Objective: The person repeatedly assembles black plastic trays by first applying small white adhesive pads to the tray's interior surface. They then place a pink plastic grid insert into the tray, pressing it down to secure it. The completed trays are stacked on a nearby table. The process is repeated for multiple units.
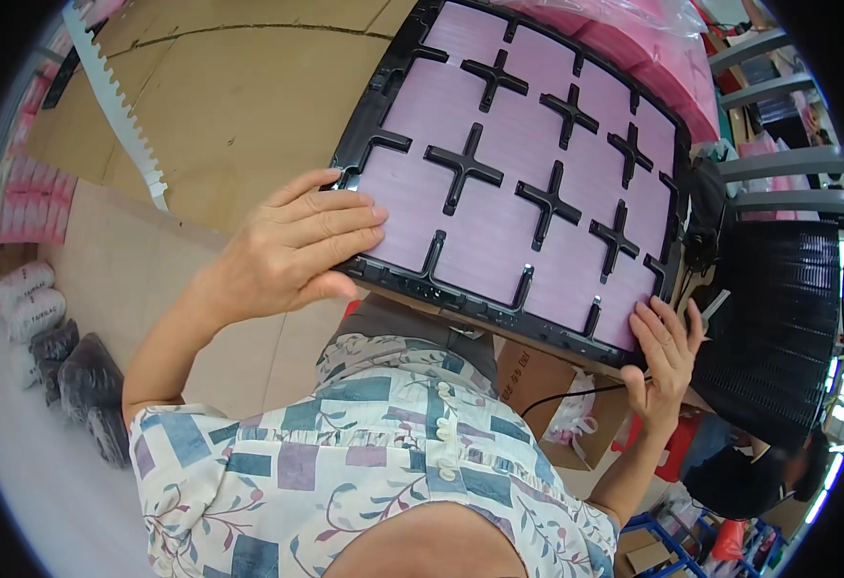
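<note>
A black plastic tray (374, 151) with raised cross-shaped ribs lies tilted in front of me. Its compartments are lined with pale pink foam sheet (475, 231), through which the black crosses stand up. At the near left corner my left hand (292, 246) rests with straight fingers on the rim and the pink sheet, its thumb apart beside the tray's outer edge. My right hand (662, 356) lies over the near right corner, fingers spread on sheet and rim, thumb out just below the edge. Neither palm's underside shows.
Behind the tray sits a stack of pink foam (667, 82) under clear plastic. Brown cardboard (239, 106) covers the surface at the left, with a white serrated strip (118, 106) on it. A black ribbed crate (778, 318) stands right. An open carton (585, 414) is below the tray.
</note>
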